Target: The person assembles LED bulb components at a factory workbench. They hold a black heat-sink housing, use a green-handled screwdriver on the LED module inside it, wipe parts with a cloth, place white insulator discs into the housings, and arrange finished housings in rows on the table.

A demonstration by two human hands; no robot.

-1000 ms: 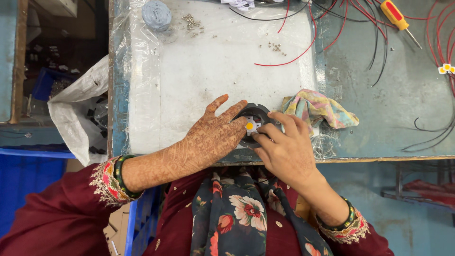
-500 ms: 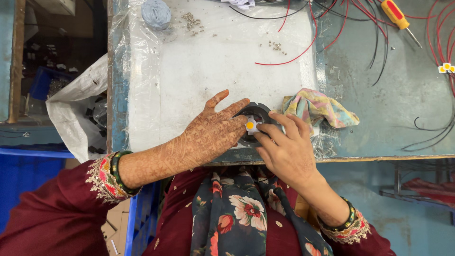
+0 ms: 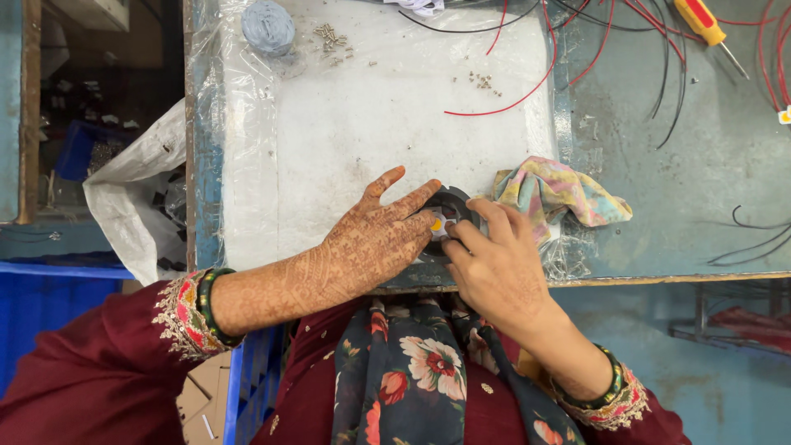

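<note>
Item: black ring (image 3: 451, 208) at the near table edge (image 3: 659, 280), between my hands; left hand (image 3: 371, 243) spread flat on it, right hand (image 3: 494, 264) pinching its yellow centre (image 3: 437, 223), both touching.

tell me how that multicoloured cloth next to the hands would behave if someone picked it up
The multicoloured cloth lies crumpled in soft folds beside the right hand, so it would probably hang limp and floppy. It looks thin, likely light for its size. Being bunched fabric, it should neither roll nor tip.
</note>
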